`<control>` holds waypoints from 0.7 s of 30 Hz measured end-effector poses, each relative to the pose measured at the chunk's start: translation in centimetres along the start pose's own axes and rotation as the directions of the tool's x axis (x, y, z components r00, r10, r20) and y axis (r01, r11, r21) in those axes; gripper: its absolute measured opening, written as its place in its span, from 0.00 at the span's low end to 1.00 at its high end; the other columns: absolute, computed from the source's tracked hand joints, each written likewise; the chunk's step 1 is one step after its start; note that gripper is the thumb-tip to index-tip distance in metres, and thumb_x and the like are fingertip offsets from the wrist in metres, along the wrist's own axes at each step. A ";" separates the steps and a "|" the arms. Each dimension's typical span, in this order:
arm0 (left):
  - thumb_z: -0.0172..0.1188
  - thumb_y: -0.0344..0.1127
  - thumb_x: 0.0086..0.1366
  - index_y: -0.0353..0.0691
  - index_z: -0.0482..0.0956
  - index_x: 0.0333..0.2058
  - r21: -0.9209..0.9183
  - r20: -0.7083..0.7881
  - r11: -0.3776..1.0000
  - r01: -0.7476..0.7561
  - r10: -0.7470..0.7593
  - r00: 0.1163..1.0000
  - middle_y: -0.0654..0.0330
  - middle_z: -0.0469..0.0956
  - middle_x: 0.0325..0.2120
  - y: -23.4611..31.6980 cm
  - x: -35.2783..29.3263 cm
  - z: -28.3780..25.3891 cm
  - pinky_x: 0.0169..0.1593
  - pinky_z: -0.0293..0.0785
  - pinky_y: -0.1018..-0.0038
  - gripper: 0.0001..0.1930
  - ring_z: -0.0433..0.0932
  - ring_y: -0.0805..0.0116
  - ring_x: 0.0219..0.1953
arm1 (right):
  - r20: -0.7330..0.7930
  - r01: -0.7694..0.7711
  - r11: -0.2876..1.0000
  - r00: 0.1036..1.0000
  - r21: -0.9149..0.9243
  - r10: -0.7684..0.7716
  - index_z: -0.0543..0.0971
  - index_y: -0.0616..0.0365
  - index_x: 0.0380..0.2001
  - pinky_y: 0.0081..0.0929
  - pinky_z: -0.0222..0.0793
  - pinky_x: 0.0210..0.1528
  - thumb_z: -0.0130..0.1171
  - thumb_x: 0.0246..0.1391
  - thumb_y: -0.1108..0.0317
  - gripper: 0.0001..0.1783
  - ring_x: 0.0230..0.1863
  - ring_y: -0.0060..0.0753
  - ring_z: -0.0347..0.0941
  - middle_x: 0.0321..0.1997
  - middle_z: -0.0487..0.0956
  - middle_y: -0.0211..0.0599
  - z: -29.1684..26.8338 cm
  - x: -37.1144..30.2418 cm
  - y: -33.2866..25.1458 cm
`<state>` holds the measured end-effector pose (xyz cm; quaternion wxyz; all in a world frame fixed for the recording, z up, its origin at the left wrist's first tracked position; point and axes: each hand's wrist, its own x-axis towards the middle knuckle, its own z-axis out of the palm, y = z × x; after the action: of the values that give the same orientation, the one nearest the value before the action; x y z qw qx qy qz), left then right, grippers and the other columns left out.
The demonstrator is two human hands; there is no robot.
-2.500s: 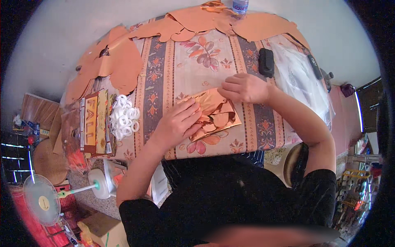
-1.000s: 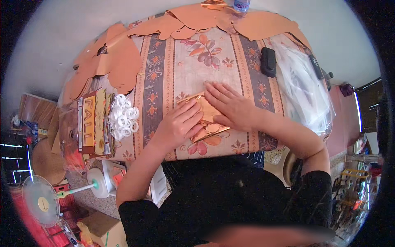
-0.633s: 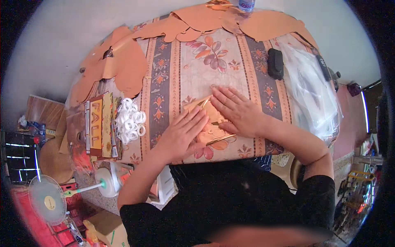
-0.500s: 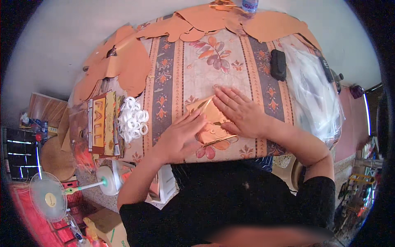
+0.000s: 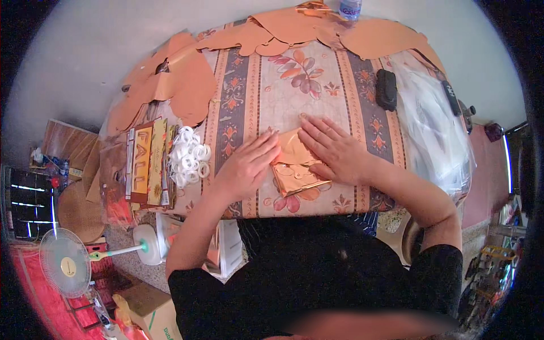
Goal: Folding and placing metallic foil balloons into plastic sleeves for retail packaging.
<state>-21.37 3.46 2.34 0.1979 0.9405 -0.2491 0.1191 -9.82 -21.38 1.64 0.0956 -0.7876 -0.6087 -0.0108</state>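
Note:
A folded shiny copper-orange foil piece (image 5: 297,180) lies on the patterned tablecloth (image 5: 294,105) near the table's front edge. My left hand (image 5: 245,169) rests flat along its left side, fingers stretched out and pointing away from me. Across its right part lies my right hand (image 5: 335,148), palm down with fingers extended, hiding some of the foil. To the left of my left hand sits a heap of white rings (image 5: 188,157). Beside that heap are printed cards or packs (image 5: 148,164) in brown and yellow.
Large orange cut-out sheets (image 5: 190,85) spread along the left and far edges. A bottle (image 5: 350,8) stands at the back. On the right are a black case (image 5: 386,89) and clear plastic bags (image 5: 433,133). A fan (image 5: 67,263) stands at lower left.
My left hand has moved left, from over the middle of the foil to its left edge, uncovering more of it. My right hand stays pressed on the right part.

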 end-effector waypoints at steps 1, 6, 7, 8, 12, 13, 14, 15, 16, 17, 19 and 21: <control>0.50 0.24 0.57 0.29 0.71 0.51 -0.015 0.024 1.000 -0.011 0.011 1.000 0.47 0.69 0.56 0.0 -0.2 0.0 0.65 0.57 0.60 0.20 0.62 0.51 0.62 | 0.002 -0.004 1.000 1.000 0.001 0.004 0.52 0.66 0.65 0.41 0.33 0.72 0.46 0.57 0.50 0.40 0.73 0.49 0.40 0.71 0.49 0.53 0.0 0.0 0.0; 0.53 0.30 0.58 0.31 0.70 0.52 0.039 0.145 0.999 -0.023 0.018 0.989 0.47 0.65 0.59 1.7 -2.1 -0.7 0.66 0.54 0.59 0.22 0.59 0.50 0.64 | 0.070 0.082 0.996 0.994 0.027 -0.083 0.51 0.66 0.65 0.41 0.33 0.72 0.45 0.58 0.49 0.41 0.73 0.48 0.40 0.71 0.48 0.52 0.0 -1.0 -0.5; 0.56 0.33 0.57 0.32 0.70 0.53 0.049 0.185 0.999 0.021 -0.030 0.982 0.48 0.65 0.59 3.3 -2.2 -1.4 0.66 0.53 0.59 0.24 0.58 0.51 0.64 | 0.072 0.083 0.996 0.994 0.028 -0.085 0.51 0.66 0.65 0.41 0.33 0.72 0.45 0.58 0.49 0.41 0.73 0.48 0.40 0.71 0.48 0.52 0.0 -1.3 -1.0; 0.59 0.36 0.56 0.33 0.70 0.53 0.060 0.224 0.996 0.064 -0.076 0.972 0.48 0.65 0.59 4.6 -2.6 -1.6 0.66 0.52 0.59 0.26 0.58 0.51 0.65 | 0.083 0.100 0.994 0.991 0.043 -0.103 0.51 0.66 0.65 0.42 0.33 0.72 0.44 0.58 0.48 0.41 0.73 0.48 0.40 0.71 0.48 0.52 0.1 -1.8 -1.5; 0.63 0.41 0.53 0.34 0.73 0.50 0.126 0.157 0.989 0.077 -0.096 0.983 0.50 0.69 0.56 7.1 -5.0 -0.1 0.65 0.57 0.60 0.27 0.61 0.53 0.63 | 0.099 0.140 0.986 0.984 0.090 -0.149 0.51 0.66 0.65 0.42 0.31 0.72 0.44 0.58 0.48 0.41 0.73 0.49 0.38 0.71 0.48 0.53 -0.7 -3.1 -3.8; 0.64 0.41 0.52 0.34 0.74 0.48 0.176 0.081 0.984 0.034 -0.049 0.996 0.51 0.71 0.53 7.2 -5.4 0.7 0.63 0.60 0.61 0.26 0.64 0.54 0.61 | 0.099 0.145 0.983 0.983 0.114 -0.156 0.51 0.66 0.65 0.43 0.32 0.72 0.45 0.57 0.49 0.42 0.73 0.50 0.38 0.71 0.47 0.54 -0.4 -3.4 -4.1; 0.64 0.41 0.51 0.34 0.76 0.46 0.230 0.007 0.973 -0.005 0.004 1.000 0.52 0.73 0.51 7.3 -5.7 1.2 0.61 0.64 0.62 0.24 0.67 0.56 0.59 | 0.102 0.144 0.983 0.982 0.117 -0.156 0.51 0.66 0.65 0.43 0.32 0.72 0.45 0.57 0.49 0.42 0.73 0.50 0.38 0.71 0.47 0.54 -0.4 -3.6 -4.4; 0.63 0.41 0.51 0.34 0.77 0.42 0.268 -0.085 0.962 -0.055 0.081 0.993 0.54 0.75 0.47 7.3 -5.7 1.5 0.56 0.69 0.65 0.21 0.72 0.59 0.54 | 0.067 0.152 0.981 0.985 0.119 -0.161 0.52 0.67 0.65 0.43 0.32 0.72 0.47 0.56 0.49 0.42 0.73 0.50 0.38 0.71 0.48 0.53 -0.4 -3.8 -4.8; 0.63 0.41 0.51 0.34 0.77 0.42 0.265 -0.085 0.963 -0.056 0.081 0.993 0.54 0.75 0.47 7.4 -5.7 1.5 0.56 0.69 0.65 0.21 0.72 0.59 0.54 | 0.032 0.159 0.980 0.986 0.120 -0.164 0.53 0.67 0.64 0.43 0.32 0.72 0.49 0.54 0.50 0.42 0.73 0.49 0.39 0.71 0.48 0.52 -0.4 -3.9 -4.9; 0.62 0.39 0.53 0.35 0.77 0.42 0.249 -0.098 0.966 -0.072 0.099 0.990 0.54 0.76 0.47 7.5 -5.7 1.6 0.55 0.70 0.65 0.19 0.72 0.60 0.52 | 0.033 0.157 0.980 0.986 0.120 -0.162 0.53 0.67 0.64 0.43 0.32 0.72 0.49 0.54 0.50 0.42 0.73 0.49 0.39 0.71 0.48 0.52 -0.4 -3.9 -5.0; 0.60 0.37 0.54 0.35 0.78 0.41 0.229 -0.109 0.969 -0.091 0.118 0.987 0.55 0.76 0.46 7.6 -5.7 1.5 0.53 0.71 0.66 0.17 0.73 0.61 0.50 | 0.059 0.159 0.978 0.984 0.133 -0.168 0.51 0.65 0.66 0.43 0.33 0.72 0.48 0.56 0.50 0.42 0.73 0.49 0.38 0.71 0.47 0.52 -0.5 -4.1 -5.1; 0.56 0.34 0.54 0.35 0.78 0.39 0.283 -0.084 0.944 -0.168 0.199 0.976 0.56 0.77 0.43 7.4 -5.7 1.3 0.49 0.73 0.67 0.14 0.74 0.62 0.48 | 0.072 0.149 0.980 0.985 0.129 -0.159 0.50 0.65 0.66 0.43 0.32 0.72 0.48 0.56 0.49 0.43 0.73 0.48 0.37 0.72 0.47 0.51 -0.6 -4.1 -5.2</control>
<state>-29.84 -0.62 1.68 0.0676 0.9234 -0.3053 0.2225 -15.87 -24.15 2.38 0.1176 -0.7304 -0.6708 0.0517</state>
